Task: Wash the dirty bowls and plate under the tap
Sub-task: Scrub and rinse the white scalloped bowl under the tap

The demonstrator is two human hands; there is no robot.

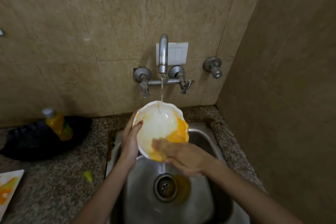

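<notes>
White bowl (160, 129) held tilted over sink (205, 211), directly under running tap (163, 54). Left hand (130, 140) grips its rim, thumb inside. Right hand (183, 158), blurred, fingers flat on yellow residue; not grasping. Smeared plate (9, 187) on worktop (60, 196).

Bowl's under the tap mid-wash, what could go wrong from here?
1. The white scalloped bowl, wet and smeared with orange residue, is held by the left hand at its rim only; it may slip into the steel sink.
2. The stream strikes the tilted bowl near its far rim, so splashes may reach the granite counter.
</notes>
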